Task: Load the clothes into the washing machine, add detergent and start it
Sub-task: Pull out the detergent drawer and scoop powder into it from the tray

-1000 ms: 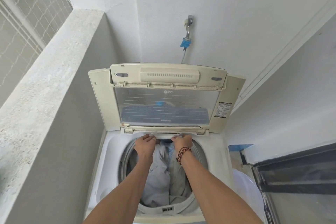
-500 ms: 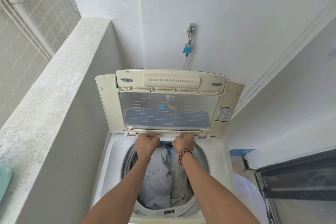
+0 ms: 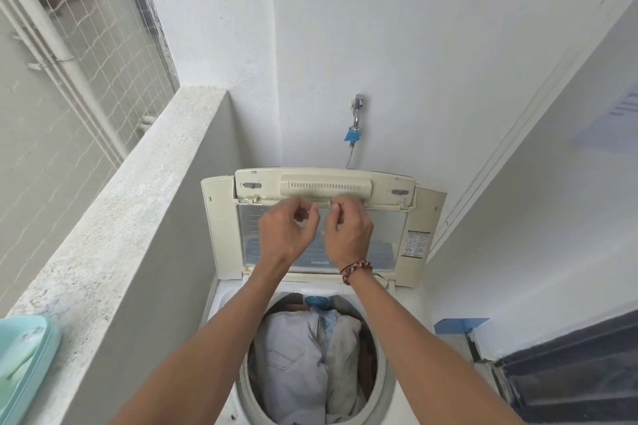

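Clothes (image 3: 303,366) are already in the washer (image 3: 221,307) drum, pale jeans on top with a whitish piece beside them. Left to right: a mint green tub (image 3: 24,366) sits on the concrete ledge (image 3: 138,203), then the lid (image 3: 322,217) stands folded open. Left hand (image 3: 284,235) is up in front of the lid, fingers curled, grip loose and holding nothing I can see. Right hand (image 3: 348,233), bracelet (image 3: 355,269) on the wrist, looks half-closed too, fingertips near the lid's top edge. Tap (image 3: 355,121) is on the wall behind.
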